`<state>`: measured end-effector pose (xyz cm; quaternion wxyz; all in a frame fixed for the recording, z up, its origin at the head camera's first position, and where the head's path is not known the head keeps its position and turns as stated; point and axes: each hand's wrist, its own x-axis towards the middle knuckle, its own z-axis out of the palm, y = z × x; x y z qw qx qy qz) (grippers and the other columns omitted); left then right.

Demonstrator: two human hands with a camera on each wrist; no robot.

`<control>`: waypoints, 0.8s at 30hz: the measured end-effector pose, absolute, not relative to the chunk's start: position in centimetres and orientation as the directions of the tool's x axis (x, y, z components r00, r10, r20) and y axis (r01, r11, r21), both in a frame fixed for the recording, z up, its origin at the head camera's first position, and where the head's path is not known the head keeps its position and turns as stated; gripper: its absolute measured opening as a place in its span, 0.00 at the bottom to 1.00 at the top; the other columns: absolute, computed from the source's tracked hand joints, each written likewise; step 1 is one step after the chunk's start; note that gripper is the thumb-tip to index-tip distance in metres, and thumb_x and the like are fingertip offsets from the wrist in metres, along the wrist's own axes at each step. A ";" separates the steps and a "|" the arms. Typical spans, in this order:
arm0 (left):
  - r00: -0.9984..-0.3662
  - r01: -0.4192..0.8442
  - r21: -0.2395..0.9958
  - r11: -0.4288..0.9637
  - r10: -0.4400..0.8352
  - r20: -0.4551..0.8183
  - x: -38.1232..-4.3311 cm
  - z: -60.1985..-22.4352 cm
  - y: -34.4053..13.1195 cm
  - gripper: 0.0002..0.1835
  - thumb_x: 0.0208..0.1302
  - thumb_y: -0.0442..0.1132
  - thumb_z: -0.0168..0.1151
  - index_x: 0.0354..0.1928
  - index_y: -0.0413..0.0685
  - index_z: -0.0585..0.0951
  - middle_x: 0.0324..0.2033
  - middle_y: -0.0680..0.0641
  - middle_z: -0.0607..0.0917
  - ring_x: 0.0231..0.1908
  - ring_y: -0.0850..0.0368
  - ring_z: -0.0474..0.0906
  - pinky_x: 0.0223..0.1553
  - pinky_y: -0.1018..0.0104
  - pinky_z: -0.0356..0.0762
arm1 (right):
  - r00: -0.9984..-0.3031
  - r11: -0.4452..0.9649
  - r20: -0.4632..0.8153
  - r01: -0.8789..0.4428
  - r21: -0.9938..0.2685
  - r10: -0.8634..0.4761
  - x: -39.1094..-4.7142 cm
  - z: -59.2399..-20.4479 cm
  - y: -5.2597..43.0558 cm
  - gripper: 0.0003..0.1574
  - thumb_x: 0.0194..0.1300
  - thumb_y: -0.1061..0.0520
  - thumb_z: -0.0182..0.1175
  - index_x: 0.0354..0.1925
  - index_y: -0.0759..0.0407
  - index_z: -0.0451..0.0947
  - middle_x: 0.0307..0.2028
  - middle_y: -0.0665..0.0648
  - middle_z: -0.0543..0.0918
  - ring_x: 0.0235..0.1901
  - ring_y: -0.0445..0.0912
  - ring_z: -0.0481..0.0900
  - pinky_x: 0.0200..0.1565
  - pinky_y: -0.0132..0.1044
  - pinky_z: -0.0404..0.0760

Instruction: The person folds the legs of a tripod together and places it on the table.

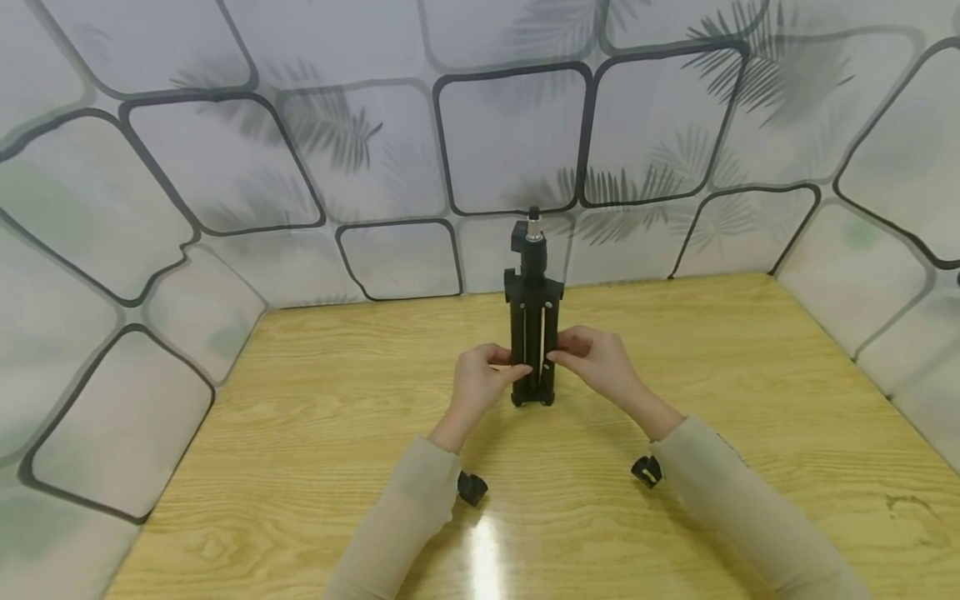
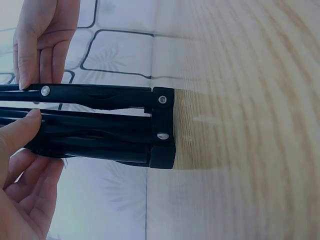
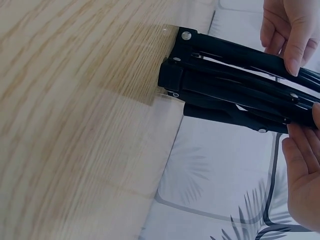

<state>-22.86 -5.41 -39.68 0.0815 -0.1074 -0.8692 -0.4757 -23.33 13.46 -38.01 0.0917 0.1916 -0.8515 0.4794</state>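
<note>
A black folded tripod stand (image 1: 532, 287) stands upright on the table, with its legs together and a silver-tipped post at the top. My left hand (image 1: 483, 379) pinches its left leg low down, thumb across the front and fingers behind. On the other side, my right hand (image 1: 596, 362) holds the right leg between thumb and fingers, slightly higher. In the left wrist view, the tripod's feet (image 2: 162, 127) meet the wood surface, and rivets show on the legs. Both hands also flank the legs (image 3: 235, 80) in the right wrist view.
The light wood table (image 1: 337, 450) spreads around the tripod. Behind it and along both sides rises a pale cloth wall (image 1: 397, 150) with dark outlines and leaf prints. Small black pieces sit beside the left sleeve (image 1: 408, 508) and the right sleeve (image 1: 735, 500).
</note>
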 end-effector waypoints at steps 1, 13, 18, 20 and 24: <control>-0.960 0.276 0.807 0.522 0.113 0.256 -22.9 -39.7 -5.4 0.12 0.48 0.43 0.68 0.32 0.42 0.82 0.29 0.48 0.83 0.29 0.58 0.79 0.27 0.71 0.76 | -0.910 0.465 0.339 -0.415 -0.782 -0.241 -23.3 -38.0 13.5 0.11 0.53 0.59 0.64 0.36 0.63 0.79 0.33 0.57 0.82 0.31 0.46 0.81 0.32 0.38 0.79; -0.944 0.329 0.821 0.466 0.151 0.293 -23.7 -40.1 -5.6 0.11 0.51 0.40 0.65 0.36 0.42 0.83 0.31 0.49 0.83 0.33 0.60 0.79 0.33 0.72 0.76 | -0.904 0.435 0.349 -0.426 -0.793 -0.248 -23.1 -37.4 14.3 0.13 0.55 0.61 0.62 0.40 0.66 0.78 0.37 0.61 0.81 0.34 0.50 0.80 0.35 0.37 0.79; -0.948 0.316 0.836 0.448 0.176 0.265 -24.0 -40.1 -5.7 0.11 0.53 0.38 0.64 0.38 0.41 0.82 0.33 0.48 0.83 0.35 0.59 0.79 0.36 0.71 0.75 | -0.897 0.465 0.382 -0.442 -0.767 -0.222 -23.6 -37.4 14.7 0.16 0.55 0.60 0.62 0.42 0.67 0.77 0.38 0.62 0.81 0.36 0.51 0.80 0.37 0.40 0.78; -0.948 0.314 0.836 0.450 0.188 0.255 -24.2 -40.1 -5.8 0.11 0.54 0.38 0.63 0.39 0.41 0.82 0.34 0.48 0.83 0.36 0.59 0.79 0.37 0.71 0.75 | -0.897 0.475 0.388 -0.442 -0.761 -0.213 -23.9 -37.5 14.8 0.17 0.55 0.60 0.62 0.43 0.67 0.77 0.39 0.63 0.81 0.37 0.51 0.79 0.38 0.41 0.78; -0.950 0.306 0.839 0.450 0.207 0.236 -24.3 -40.1 -6.0 0.13 0.55 0.38 0.62 0.41 0.40 0.81 0.36 0.47 0.83 0.38 0.58 0.78 0.38 0.69 0.75 | -0.898 0.481 0.397 -0.437 -0.760 -0.187 -24.5 -37.7 14.8 0.19 0.55 0.60 0.62 0.45 0.69 0.76 0.40 0.64 0.80 0.39 0.53 0.79 0.40 0.42 0.77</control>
